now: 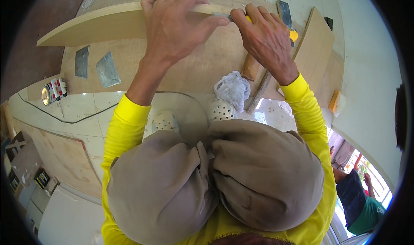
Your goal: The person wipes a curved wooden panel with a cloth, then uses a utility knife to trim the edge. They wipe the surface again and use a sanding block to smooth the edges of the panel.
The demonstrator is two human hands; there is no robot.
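Head view, upper frame: wooden board (108, 26), likely stiff, fairly light, best held by edges; left hand (174, 25) clasping top edge, right hand (265, 40) wrapped round yellow-handled knife (224, 16).

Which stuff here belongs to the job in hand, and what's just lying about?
In use:
- long board, left hand gripping its upper edge
- knife, in the right hand, blade at that edge

Probably just lying about:
- two grey plates
- white cloth
- wooden stick
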